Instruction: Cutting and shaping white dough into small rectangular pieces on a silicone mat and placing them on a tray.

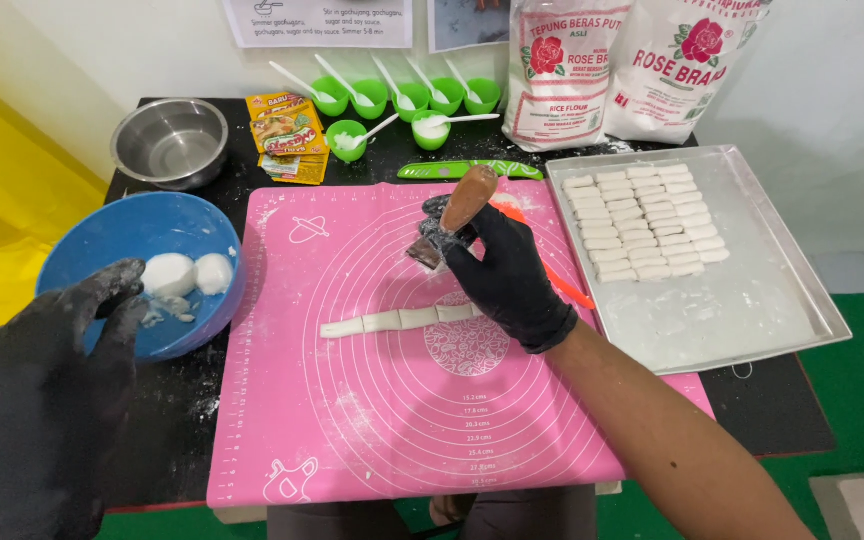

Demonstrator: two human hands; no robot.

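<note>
**Cutting a soft dough rope on the pink mat**

Starting at the near left: left hand [47, 400] in a black glove, dusted with flour, fingers loosely curled and slightly spread, holding nothing, fingertips at the near rim of the blue bowl [82, 240]. Inside that bowl, two white dough lumps [190, 273], rounded and moist-looking. Beyond it, at the far left, a steel bowl [170, 140].

Moving to the middle: pink silicone mat [372, 400], floured, with the dough rope [402, 320] lying across it, already scored into short segments. Looks light, soft and a little tacky; likely to stretch or dent if pinched hard, so best lifted from below at each piece's ends, with floured fingertips.

Just right of the rope: right hand [507, 275], gloved too, fingers wrapped tight around the wooden-handled scraper [452, 215], blade angled down toward the mat just beyond the rope.

At the far right: metal tray [752, 310] carrying neat rows of cut dough pieces [644, 222]; flour bags [632, 65] behind.
</note>
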